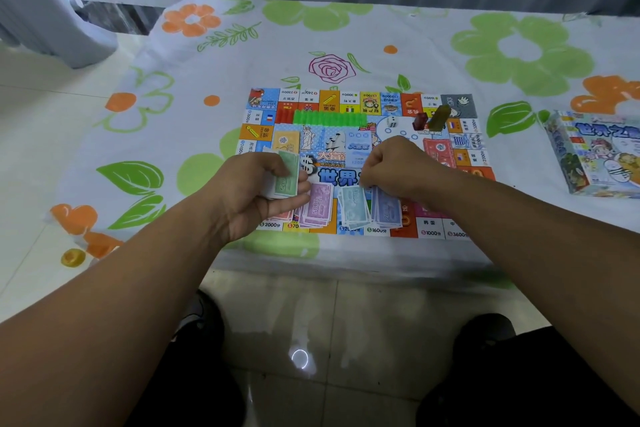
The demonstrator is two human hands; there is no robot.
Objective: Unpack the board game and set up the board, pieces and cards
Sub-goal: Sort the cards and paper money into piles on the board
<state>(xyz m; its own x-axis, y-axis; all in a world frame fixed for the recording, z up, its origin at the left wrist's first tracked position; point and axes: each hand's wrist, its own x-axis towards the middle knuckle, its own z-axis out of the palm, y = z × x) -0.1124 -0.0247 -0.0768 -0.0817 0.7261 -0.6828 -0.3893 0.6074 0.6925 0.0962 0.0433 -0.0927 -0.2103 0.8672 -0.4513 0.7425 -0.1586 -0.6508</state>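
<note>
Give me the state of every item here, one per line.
board, unfolded flat
left hand, holds note stack, green on top
right hand, fingers curled over blue-violet notes; grip hidden
purple notes, piled on the board
light blue notes, piled on the board
green houses, lined in a row
die, resting on the board
game box, lying flat, far right

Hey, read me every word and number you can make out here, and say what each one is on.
"世界": board centre, large blue print.
"5000": purple banknotes.
"1000": teal banknotes.
"2000分", "1600分", "1000分": the board's near-edge squares.
"世界之": game box lid.
Green banknotes in the left hand: number partly hidden.
Blue banknotes and the remaining squares: too small or blurred.
</note>
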